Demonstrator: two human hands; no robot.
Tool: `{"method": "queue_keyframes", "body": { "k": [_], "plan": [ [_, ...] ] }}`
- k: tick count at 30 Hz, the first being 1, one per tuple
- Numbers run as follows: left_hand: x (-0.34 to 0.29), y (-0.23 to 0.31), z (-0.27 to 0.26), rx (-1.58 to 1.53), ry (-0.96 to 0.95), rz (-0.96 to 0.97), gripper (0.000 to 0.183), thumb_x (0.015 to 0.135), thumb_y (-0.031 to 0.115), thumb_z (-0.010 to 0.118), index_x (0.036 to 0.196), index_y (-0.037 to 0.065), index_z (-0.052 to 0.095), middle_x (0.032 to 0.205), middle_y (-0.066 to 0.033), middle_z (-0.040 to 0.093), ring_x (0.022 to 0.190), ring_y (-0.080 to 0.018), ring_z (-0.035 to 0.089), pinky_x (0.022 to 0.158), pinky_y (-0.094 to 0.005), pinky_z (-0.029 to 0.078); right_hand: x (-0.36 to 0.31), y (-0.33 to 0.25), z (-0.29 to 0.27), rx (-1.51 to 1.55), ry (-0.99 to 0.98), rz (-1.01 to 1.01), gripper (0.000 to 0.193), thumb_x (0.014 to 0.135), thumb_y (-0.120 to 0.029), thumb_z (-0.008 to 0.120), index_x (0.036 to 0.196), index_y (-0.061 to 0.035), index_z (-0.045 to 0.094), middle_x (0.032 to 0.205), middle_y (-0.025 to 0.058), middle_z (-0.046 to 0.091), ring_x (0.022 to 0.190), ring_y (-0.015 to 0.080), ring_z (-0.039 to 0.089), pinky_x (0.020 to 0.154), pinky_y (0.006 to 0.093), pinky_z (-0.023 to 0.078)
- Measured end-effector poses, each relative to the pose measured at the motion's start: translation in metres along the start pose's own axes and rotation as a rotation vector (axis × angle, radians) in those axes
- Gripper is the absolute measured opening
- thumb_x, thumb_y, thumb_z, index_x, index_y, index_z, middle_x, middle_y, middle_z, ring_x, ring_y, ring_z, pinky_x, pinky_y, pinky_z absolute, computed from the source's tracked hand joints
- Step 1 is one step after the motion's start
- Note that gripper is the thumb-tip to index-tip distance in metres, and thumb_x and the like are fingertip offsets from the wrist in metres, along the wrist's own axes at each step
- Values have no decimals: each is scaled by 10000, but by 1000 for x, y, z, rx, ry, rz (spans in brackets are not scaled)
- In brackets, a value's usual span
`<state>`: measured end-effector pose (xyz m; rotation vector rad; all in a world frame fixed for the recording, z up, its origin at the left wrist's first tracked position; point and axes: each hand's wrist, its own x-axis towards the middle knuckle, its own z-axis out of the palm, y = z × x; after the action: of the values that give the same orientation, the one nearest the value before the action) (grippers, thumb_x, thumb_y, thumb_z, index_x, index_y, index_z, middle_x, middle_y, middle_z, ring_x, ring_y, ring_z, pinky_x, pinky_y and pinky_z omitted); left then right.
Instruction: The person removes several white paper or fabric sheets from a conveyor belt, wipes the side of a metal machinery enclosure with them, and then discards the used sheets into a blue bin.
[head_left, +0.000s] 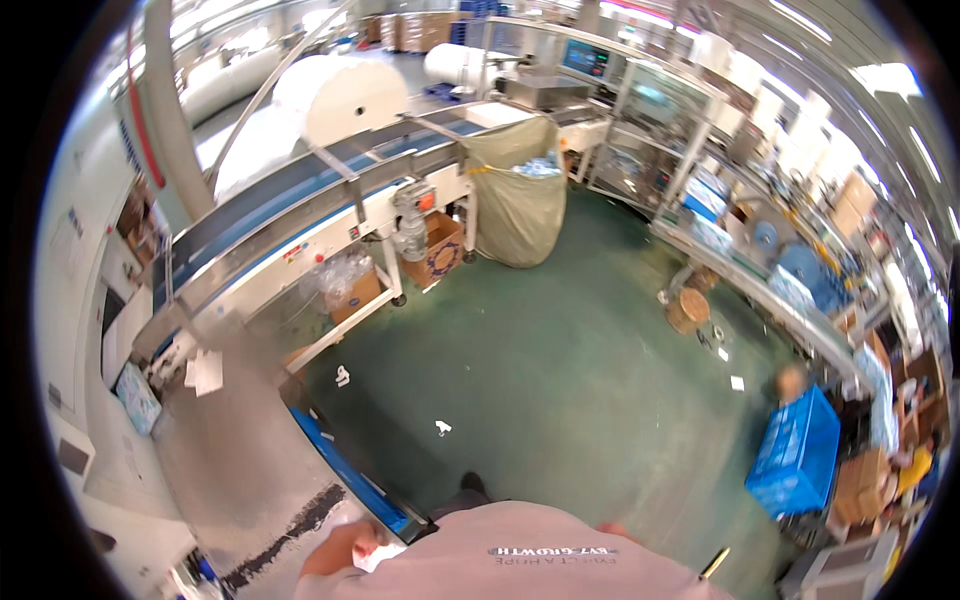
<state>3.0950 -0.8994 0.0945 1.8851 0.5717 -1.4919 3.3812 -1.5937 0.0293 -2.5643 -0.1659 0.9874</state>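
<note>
My left hand [366, 541] is low in the picture, beside the end of a blue-edged conveyor [345, 470]. Its fingers look curled, and a white sheet-like thing [388, 553] shows right by them. Whatever the fingers may grip is too small and blurred to name. Only a bit of my right hand [612, 530] peeks out past my shirt front, and its fingers are hidden. One dark shoe [473, 483] shows on the green floor [540, 380].
A long belt conveyor [330, 190] runs along the left, with cardboard boxes [440, 248] under it. At its far end hangs a large beige sack [515, 205]. A blue crate [797, 450] and a machine line [770, 290] stand right. White scraps [443, 428] litter the floor.
</note>
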Motion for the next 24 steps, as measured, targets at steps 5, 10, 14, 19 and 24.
{"method": "queue_keyframes", "body": {
  "k": [5,10,14,19,24],
  "plan": [
    [24,105,-112,54,884,343,461,985,446,612,975,9,758,991,-236,751,994,-436,714,872,-544,572,40,-60,-43,29,-228,150,220,915,-277,686,947,-84,787,839,72,775,788,222,730,731,399,577],
    [-10,226,-210,-237,682,560,413,998,420,643,1202,68,716,1133,-186,759,1093,-402,706,958,-496,562,179,-148,-103,12,-250,96,222,924,-256,663,910,-69,780,802,92,760,758,238,721,702,403,567],
    [-3,196,-252,-363,667,548,444,999,408,663,1303,86,678,1197,-171,756,1149,-393,693,987,-494,553,340,-271,-158,-29,-153,-124,231,931,-240,644,882,-56,775,772,107,747,735,252,714,679,406,560],
    [7,93,-270,-358,666,-100,473,955,434,692,1194,29,739,1244,-217,735,1195,-392,685,1009,-488,556,494,-490,-172,39,-111,-367,166,937,-124,656,961,4,758,787,110,751,672,177,705,649,344,572],
    [12,73,-274,-1278,950,-308,360,936,349,760,1061,12,765,964,-142,776,887,-276,740,807,-409,582,566,-685,-161,-259,-230,-636,268,888,-188,724,1075,1,762,899,148,779,821,225,761,761,365,602]
  ]
}}
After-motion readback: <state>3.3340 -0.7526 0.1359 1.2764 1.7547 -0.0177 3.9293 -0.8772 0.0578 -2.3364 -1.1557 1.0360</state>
